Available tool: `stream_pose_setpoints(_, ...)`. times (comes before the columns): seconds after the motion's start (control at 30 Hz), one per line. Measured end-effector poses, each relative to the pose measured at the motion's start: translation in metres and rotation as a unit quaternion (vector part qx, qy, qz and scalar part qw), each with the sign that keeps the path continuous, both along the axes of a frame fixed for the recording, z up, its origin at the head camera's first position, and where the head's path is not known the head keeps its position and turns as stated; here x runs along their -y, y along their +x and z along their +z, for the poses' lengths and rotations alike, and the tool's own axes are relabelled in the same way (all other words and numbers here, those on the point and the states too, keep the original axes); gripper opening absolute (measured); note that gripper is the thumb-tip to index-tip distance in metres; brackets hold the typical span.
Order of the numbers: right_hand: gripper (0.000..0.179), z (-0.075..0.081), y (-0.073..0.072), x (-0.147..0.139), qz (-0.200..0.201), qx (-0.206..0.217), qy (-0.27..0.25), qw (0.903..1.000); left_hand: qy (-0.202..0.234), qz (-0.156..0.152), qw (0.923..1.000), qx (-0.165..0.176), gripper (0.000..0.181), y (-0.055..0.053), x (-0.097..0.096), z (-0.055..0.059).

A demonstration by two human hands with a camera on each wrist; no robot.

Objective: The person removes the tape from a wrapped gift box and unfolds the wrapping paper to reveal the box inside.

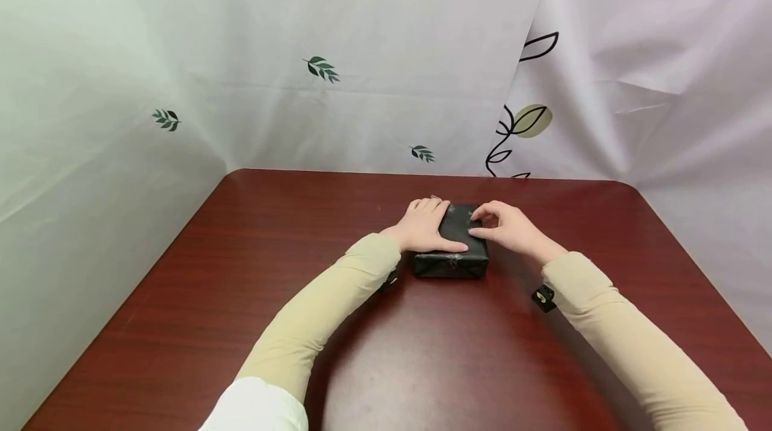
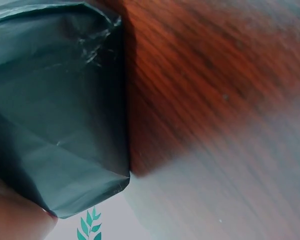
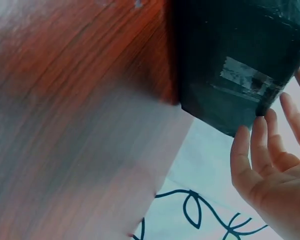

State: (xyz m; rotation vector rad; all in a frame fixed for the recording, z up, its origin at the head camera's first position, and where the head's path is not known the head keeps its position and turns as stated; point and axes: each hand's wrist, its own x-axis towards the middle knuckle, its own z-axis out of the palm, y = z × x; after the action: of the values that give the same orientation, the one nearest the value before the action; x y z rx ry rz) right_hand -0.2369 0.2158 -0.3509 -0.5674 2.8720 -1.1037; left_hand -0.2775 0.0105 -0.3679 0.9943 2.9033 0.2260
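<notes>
A box-shaped package (image 1: pixel 461 219) wrapped in shiny black material lies on the table. My left hand (image 1: pixel 424 225) rests over its left part, fingers pointing away and thumb laid across the top near the front edge. In the left wrist view a fingertip (image 2: pixel 22 220) touches the far end of the wrapped side. On the right, my right hand (image 1: pixel 508 226) is at the package's upper edge, thumb and fingers bent with a gap between them. The right wrist view shows a strip of clear tape (image 3: pixel 246 75) on the side, close to the fingertips of that hand.
The dark red wood-grain table (image 1: pixel 241 250) carries the package towards its far side. Pale curtains (image 1: pixel 362 29) with leaf prints hang behind and at both sides. Small black devices, one of them a wrist camera (image 1: pixel 544 297), are strapped beneath the sleeves.
</notes>
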Motion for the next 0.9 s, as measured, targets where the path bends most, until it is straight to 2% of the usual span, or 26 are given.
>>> stream_pose_setpoints(0.2,0.022,-0.005,-0.005,0.003,0.02,-0.037,0.024,0.9988,0.004,0.003,1.0,-0.001,0.1,0.001,0.001,0.0)
stream_pose_setpoints(0.4,0.015,-0.002,-0.008,0.004,0.026,-0.064,0.043,0.9967,0.003,0.011,0.9999,-0.002,0.101,0.001,0.001,0.002)
stream_pose_setpoints(0.67,0.009,0.006,-0.002,0.011,0.013,-0.063,0.097,0.9932,0.002,0.013,0.9999,-0.003,0.099,0.003,0.001,0.001)
stream_pose_setpoints(0.9,0.013,0.013,-0.002,0.017,0.001,-0.033,0.124,0.9917,0.007,0.007,0.9999,-0.002,0.099,0.004,0.001,0.001)
